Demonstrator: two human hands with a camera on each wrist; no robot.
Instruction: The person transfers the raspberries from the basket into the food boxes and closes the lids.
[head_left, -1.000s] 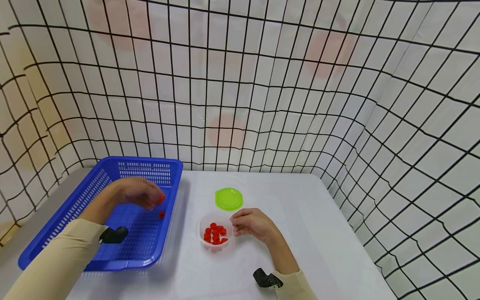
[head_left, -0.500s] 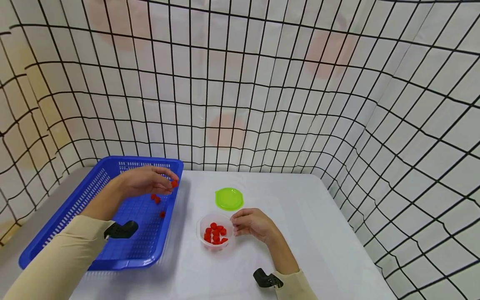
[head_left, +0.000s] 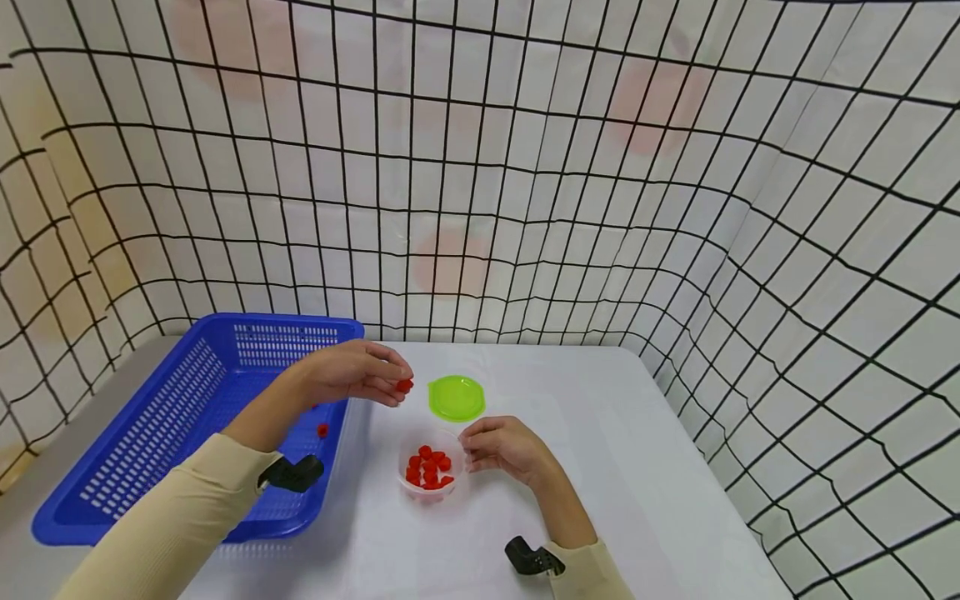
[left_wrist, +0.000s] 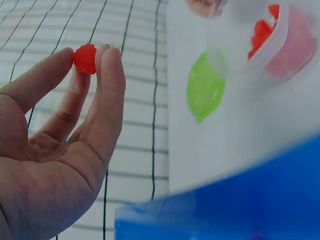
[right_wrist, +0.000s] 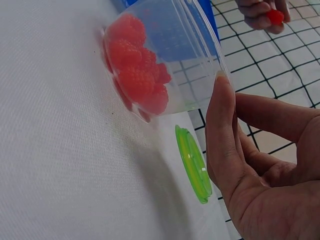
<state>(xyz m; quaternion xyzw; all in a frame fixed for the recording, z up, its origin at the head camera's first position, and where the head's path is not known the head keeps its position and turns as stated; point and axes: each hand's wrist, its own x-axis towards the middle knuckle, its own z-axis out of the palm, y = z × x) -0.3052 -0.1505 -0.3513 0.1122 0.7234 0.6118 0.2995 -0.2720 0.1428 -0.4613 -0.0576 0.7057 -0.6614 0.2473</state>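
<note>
A red raspberry (left_wrist: 85, 58) is pinched between the thumb and fingers of my left hand (head_left: 352, 372), which is just past the right rim of the blue basket, above the table. My right hand (head_left: 506, 450) pinches the rim of a clear plastic tub (right_wrist: 187, 65) standing on the table. Several raspberries (right_wrist: 135, 67) lie in the bottom of the tub. Behind it, a green lid (head_left: 457, 398) lies flat. Inside the basket (head_left: 281, 528), another raspberry (head_left: 322, 430) shows near the right wall; my left forearm hides part of the basket.
Black wire mesh (head_left: 450, 200) over a white backing rises behind the table and on both sides. The white tabletop (head_left: 660, 500) extends right of the tub. The basket's raised wall stands between its inside and the tub.
My left hand has lifted the raspberry out of the basket and carried it right, over the rim, toward the tub. The right hand has stayed on the tub.
</note>
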